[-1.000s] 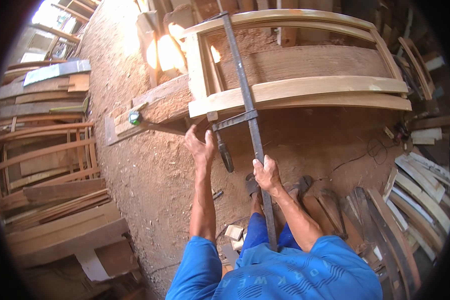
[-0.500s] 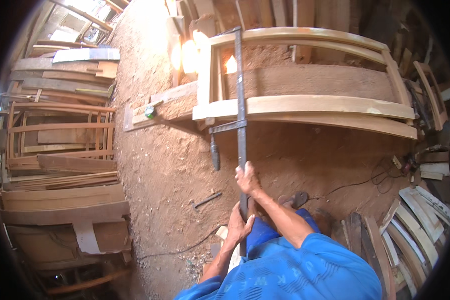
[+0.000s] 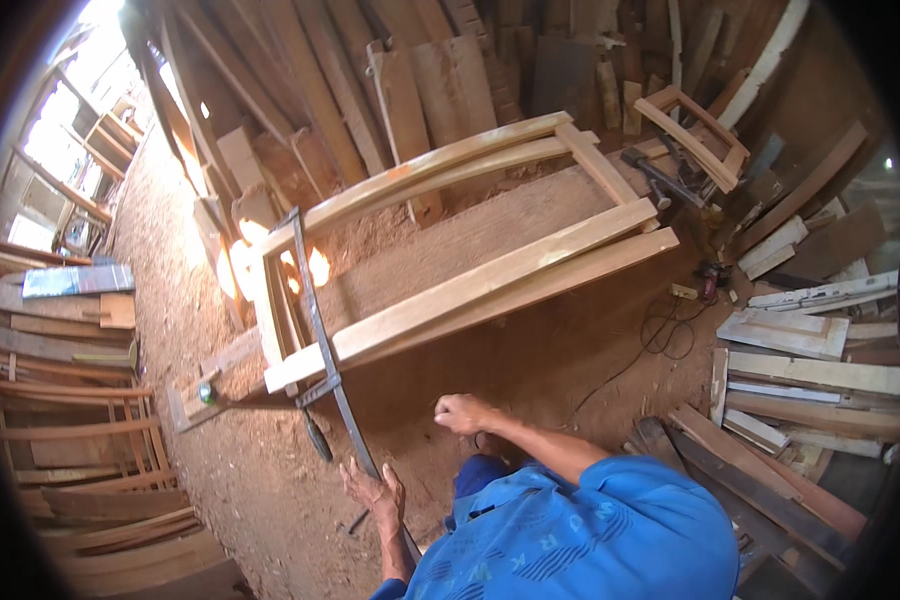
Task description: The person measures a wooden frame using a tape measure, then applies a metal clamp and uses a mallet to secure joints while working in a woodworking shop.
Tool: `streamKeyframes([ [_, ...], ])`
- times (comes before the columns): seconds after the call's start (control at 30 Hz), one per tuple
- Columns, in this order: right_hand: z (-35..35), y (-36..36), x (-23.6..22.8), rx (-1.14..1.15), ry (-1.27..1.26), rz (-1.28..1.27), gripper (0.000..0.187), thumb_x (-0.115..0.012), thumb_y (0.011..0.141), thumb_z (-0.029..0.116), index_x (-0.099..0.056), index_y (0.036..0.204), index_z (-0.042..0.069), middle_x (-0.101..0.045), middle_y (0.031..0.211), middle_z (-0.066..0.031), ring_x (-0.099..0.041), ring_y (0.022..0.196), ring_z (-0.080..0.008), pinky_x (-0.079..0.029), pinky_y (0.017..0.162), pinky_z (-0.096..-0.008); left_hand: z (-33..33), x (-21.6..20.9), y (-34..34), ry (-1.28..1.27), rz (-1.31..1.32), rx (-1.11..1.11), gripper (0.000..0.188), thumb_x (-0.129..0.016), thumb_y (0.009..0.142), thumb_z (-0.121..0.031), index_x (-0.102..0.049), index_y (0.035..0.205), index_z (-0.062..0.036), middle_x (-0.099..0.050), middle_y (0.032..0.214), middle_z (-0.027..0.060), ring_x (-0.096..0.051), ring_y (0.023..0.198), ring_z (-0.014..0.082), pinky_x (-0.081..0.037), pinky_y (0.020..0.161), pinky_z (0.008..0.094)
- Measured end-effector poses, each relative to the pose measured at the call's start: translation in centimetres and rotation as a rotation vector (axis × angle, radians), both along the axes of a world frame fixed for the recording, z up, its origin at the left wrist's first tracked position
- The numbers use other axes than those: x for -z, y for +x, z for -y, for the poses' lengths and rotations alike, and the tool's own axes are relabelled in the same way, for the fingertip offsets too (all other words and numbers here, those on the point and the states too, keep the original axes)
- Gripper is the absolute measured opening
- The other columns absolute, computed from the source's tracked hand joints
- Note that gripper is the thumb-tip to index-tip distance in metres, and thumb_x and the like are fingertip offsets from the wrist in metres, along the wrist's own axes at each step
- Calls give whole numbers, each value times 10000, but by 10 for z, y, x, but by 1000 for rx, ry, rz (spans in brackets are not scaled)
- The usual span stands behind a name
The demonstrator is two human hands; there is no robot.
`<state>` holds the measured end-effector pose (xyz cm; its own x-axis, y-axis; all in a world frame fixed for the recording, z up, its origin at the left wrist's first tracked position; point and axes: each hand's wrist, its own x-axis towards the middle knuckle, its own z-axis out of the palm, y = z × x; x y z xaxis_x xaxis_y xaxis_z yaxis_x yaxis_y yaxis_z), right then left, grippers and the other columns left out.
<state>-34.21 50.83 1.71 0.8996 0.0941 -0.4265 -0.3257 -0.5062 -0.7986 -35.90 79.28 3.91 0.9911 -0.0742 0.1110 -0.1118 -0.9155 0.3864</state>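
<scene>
Just nearer than the pale wooden frame (image 3: 470, 292), a worker in a blue shirt (image 3: 580, 530) stands leaning over the job. Of the two hands, the left hand (image 3: 375, 490) is held out on the near side of the frame's left end, fingers spread, right at the tail of a long bar clamp (image 3: 316, 315). It isn't wrapped round the bar, and I can't tell whether the palm touches it. The right hand (image 3: 465, 413) hovers nearer than the frame's front rail, fingers curled into a loose fist with nothing showing in it. On the floor, nearer than the frame's left corner, lies a small dark tool (image 3: 353, 522).

That clamp crosses the frame near its left end, its top hooked at the far rail, its sliding arm at the near one, its screw handle (image 3: 318, 438) hanging on the near side. To me this looks like the clamping step, though I can't judge how tight it is. Snugging it up would call for one hand on that handle and the other steadying the bar square across the rails; neither hand is on the handle.

The frame rests over a broad plank (image 3: 440, 245), and past its left end sits a green tape measure (image 3: 206, 393). Off its right end lies a corded power tool (image 3: 712, 280); beyond the far right corner is a smaller frame (image 3: 692, 135). Behind it all, boards (image 3: 440, 90) lean upright.
</scene>
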Motion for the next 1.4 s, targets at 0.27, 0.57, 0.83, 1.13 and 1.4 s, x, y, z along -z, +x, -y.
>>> streamKeyframes([
  [0.27,216,-58,-9,533,-393,183,234,-612,870,272,-688,896,52,-683,974,-203,-655,945,-378,-520,826,-446,180,-12,144,-74,77,469,641,-710,819,-258,-457,1371,-52,-297,1483,321,-319,1331,477,-272,1076,576],
  [0.57,435,-83,-70,935,-876,224,296,-669,848,186,-595,1063,-4,-614,1023,-286,-602,990,-439,-486,868,-487,383,-23,185,-51,-106,713,608,-678,817,-291,-492,1351,-65,-316,1488,297,-317,1323,488,-245,1098,600],
  [0.83,674,-21,-84,1038,-1122,-208,563,-724,833,216,-462,1321,112,-485,1308,-197,-458,1223,-432,-376,1041,-516,503,40,205,-7,-87,707,529,-617,873,-332,-509,1312,-58,-527,1322,253,-489,1157,443,-387,957,545],
  [1.13,844,-20,40,612,-1032,-305,350,-621,902,381,-662,1005,49,-663,1047,-235,-625,1002,-432,-496,849,-514,529,36,201,27,-439,482,504,-545,933,-434,-549,1275,-64,-699,901,162,-647,883,341,-463,868,458],
  [1.4,773,25,-67,625,-954,-185,377,-655,883,277,-611,1051,-57,-636,1042,-310,-593,1052,-483,-464,848,-534,506,36,216,-350,-208,421,412,-568,955,-286,-524,1298,-61,-627,1075,230,-579,1051,399,-441,945,472],
])
